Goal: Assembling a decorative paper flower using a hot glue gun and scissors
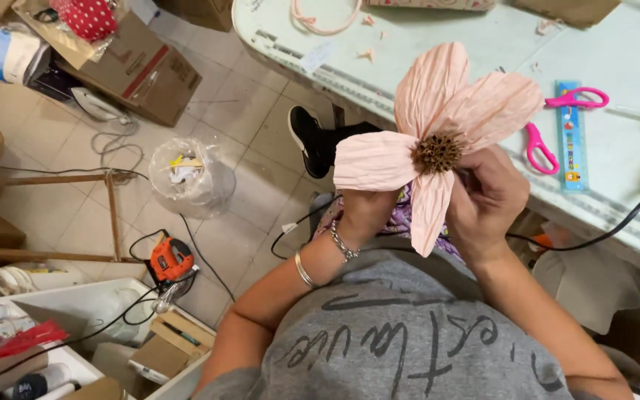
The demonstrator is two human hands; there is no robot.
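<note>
We see a paper flower (438, 126) held up in the middle of the frame, above the person's grey shirt (409, 341) and just short of the tabletop (631, 178) edge. It has four pale pink crepe petals, creased lengthwise, spread around a spiky brown centre (436, 152). Two petals rise toward the upper right, one lies out to the left, and a narrower one hangs down. The bloom faces up toward the camera, so we look straight into its centre; its longest span runs from the hanging petal at the bottom up to the petal tips at the upper right.

The left hand (364, 215), with bracelets at the wrist, sits under the left petal, its grip closed on the flower from below. The right hand (487, 196) is curled shut at the flower's right side, fingers pressed in beside the centre.

On the tabletop at the right lie pink scissors (557, 122) across a blue ruler (572, 137), and a black cable (616, 222) runs off the edge. On the tiled floor at the left we see an orange power tool (170, 259) and a clear plastic bag (190, 178).
</note>
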